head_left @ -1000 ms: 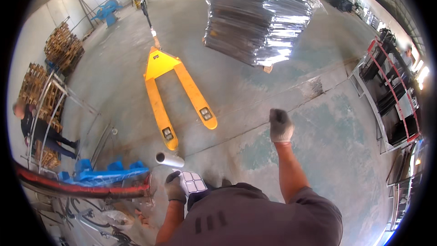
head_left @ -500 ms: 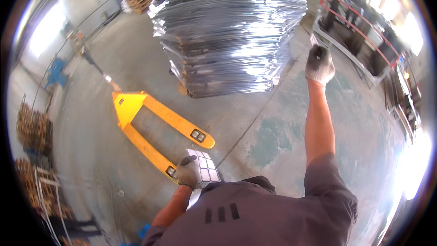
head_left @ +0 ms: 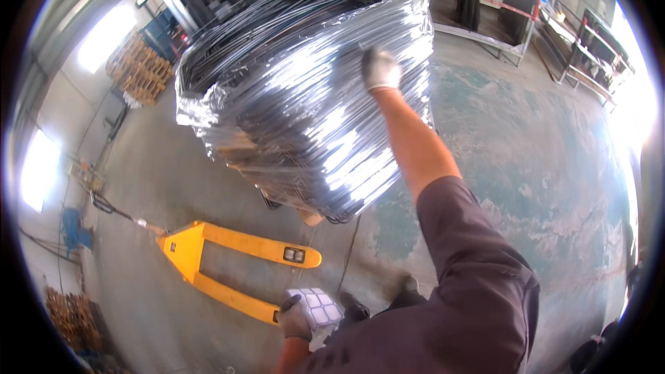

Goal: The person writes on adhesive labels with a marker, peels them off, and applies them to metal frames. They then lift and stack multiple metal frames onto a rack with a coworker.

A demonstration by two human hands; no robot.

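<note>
"Going from the left, how far along is the work looking?"
"A yellow metal two-forked pallet jack [head_left: 181, 249] is resting on the grey concrete floor [head_left: 159, 173], its forks lying apart from the wooden pallet block [head_left: 309, 217] showing at the load's lower edge. A white sheet of dark-outlined square panels [head_left: 320, 307] is sitting just right of the nearer fork's end. The bulky dark stack in shiny clear film [head_left: 332, 118] is already standing wrapped; I'm not making out any panel on it, so what's left is staying unclear to me."
"And the grips?"
"The gloved left hand [head_left: 295, 318] is pinching the sheet's left edge, thumb lying on top. The gloved right hand [head_left: 382, 69] is hanging before the stack's upper right side; blur is hiding its fingertips, so I can't tell whether they're spread, pressed together or touching film."
</note>
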